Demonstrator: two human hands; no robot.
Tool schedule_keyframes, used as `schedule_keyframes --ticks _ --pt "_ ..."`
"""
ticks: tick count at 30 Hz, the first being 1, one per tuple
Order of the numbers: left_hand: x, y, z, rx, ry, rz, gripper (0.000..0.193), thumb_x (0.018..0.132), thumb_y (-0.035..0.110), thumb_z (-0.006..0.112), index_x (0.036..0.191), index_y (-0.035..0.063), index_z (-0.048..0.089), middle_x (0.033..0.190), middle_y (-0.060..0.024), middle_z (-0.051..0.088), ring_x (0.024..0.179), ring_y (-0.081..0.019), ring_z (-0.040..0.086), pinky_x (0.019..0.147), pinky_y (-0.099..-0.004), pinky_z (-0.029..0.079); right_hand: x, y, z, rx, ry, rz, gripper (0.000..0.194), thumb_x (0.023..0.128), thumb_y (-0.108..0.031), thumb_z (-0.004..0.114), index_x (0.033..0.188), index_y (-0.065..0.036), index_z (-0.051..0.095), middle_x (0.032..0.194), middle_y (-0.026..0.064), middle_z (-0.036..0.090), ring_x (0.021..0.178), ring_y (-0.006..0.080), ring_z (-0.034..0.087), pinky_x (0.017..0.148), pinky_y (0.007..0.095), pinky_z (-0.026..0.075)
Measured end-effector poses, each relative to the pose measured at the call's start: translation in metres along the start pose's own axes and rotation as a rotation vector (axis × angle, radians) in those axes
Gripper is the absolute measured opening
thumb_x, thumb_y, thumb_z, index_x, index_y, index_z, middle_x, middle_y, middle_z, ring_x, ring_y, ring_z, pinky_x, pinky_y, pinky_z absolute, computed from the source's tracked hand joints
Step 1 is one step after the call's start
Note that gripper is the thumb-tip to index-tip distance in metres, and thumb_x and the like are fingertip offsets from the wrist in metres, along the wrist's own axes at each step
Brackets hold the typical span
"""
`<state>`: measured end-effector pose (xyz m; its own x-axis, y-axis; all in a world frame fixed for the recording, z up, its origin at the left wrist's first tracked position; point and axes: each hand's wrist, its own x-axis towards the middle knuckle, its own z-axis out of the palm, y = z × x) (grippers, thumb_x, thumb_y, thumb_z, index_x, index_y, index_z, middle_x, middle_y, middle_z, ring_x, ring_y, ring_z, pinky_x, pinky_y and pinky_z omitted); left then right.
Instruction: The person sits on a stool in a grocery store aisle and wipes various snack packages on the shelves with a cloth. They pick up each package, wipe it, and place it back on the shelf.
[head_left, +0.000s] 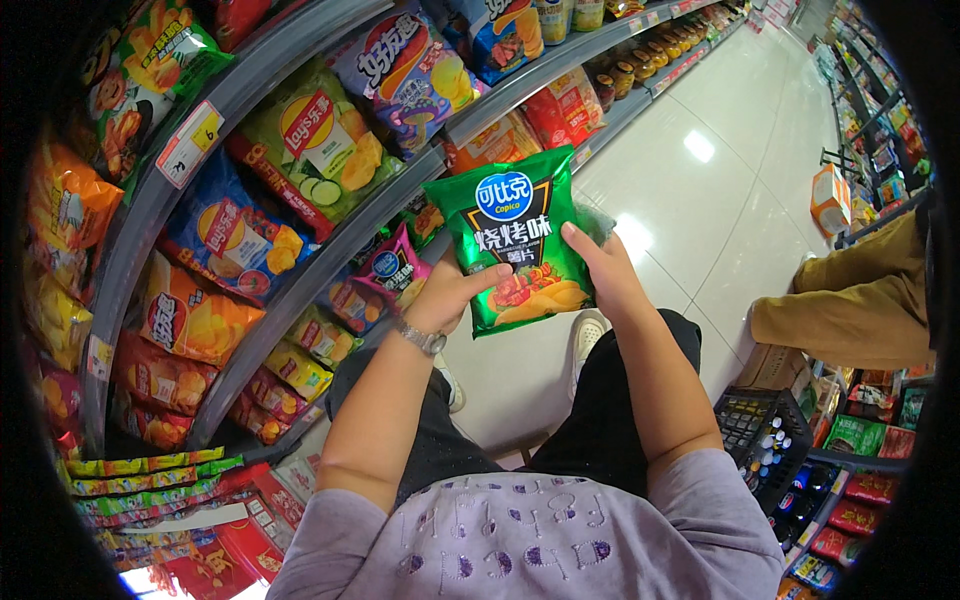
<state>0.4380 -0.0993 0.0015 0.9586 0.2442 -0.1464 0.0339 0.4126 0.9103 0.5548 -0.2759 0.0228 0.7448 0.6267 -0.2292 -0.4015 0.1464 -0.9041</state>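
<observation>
Between both hands I hold a green Copico potato chip bag (517, 240), its printed front facing up at me. My left hand (457, 289) grips the bag's left edge, with the thumb lying across the front and the fingers hidden behind. My right hand (600, 262) holds the right edge, thumb on top. Some crinkled clear plastic (596, 221) shows behind the bag near the right hand. Just left of the left hand, a pink Copico chip bag (394, 262) stands on the low shelf. A metal-band watch (421, 337) is on my left wrist.
Curved-looking store shelves (420, 176) at left hold Lay's chip bags (315, 142) and other snacks. A tiled aisle floor (697, 217) runs ahead. On the right are a person's brown-trousered legs (847, 315), a black plastic crate (772, 431) of bottles, and more stocked shelves.
</observation>
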Motion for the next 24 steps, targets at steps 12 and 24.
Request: schedule_keyframes --ticks 12,24 --pt "-0.006 -0.006 0.001 -0.064 -0.018 -0.032 0.065 0.075 0.005 0.077 0.130 0.0019 0.042 0.121 -0.0081 0.056 0.109 -0.0179 0.055 0.095 -0.0338 0.045 0.010 0.001 -0.023 0.321 0.393 -0.217 0.036 0.093 -0.026 0.058 0.116 0.000 0.052 0.110 0.0098 0.059 0.099 0.0200 0.057 0.082 0.0342 0.049" --pt "0.052 -0.156 -0.081 0.170 0.533 -0.377 0.081 0.062 0.018 0.088 0.123 -0.0096 0.042 0.120 -0.0179 0.056 0.105 -0.0230 0.059 0.089 -0.0352 0.048 -0.022 -0.013 -0.008 0.371 0.394 -0.218 0.033 0.093 -0.027 0.056 0.116 -0.004 0.050 0.108 0.0063 0.057 0.097 0.0191 0.055 0.081 0.0355 0.046"
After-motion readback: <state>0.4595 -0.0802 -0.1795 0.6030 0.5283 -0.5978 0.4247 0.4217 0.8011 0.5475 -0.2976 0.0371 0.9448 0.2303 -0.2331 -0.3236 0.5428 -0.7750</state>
